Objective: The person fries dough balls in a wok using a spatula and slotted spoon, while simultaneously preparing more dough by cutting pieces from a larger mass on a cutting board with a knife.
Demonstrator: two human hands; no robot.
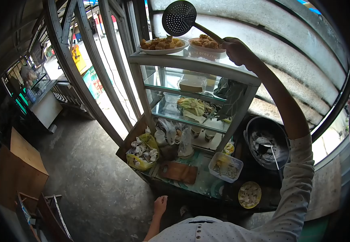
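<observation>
My right hand (237, 51) is raised at the upper right and closed round the handle of a skimmer (179, 17), whose dark perforated head hangs over the top of a glass display case. On that top stand a white plate (163, 51) of golden fried pieces and a second dish (207, 54) of fried food, close to the handle. Low in the view, my left hand (160, 205) hangs over the floor in front of the counter. Its fingers are curled in, and nothing shows in them.
The glass case (195, 64) holds leafy vegetables and bags. On the counter are a cutting board (178, 172), a clear plastic tub (226, 167), a yellow bag of refuse (142, 151) and a plate of pale pieces (250, 195). A wok (267, 142) with a ladle stands right.
</observation>
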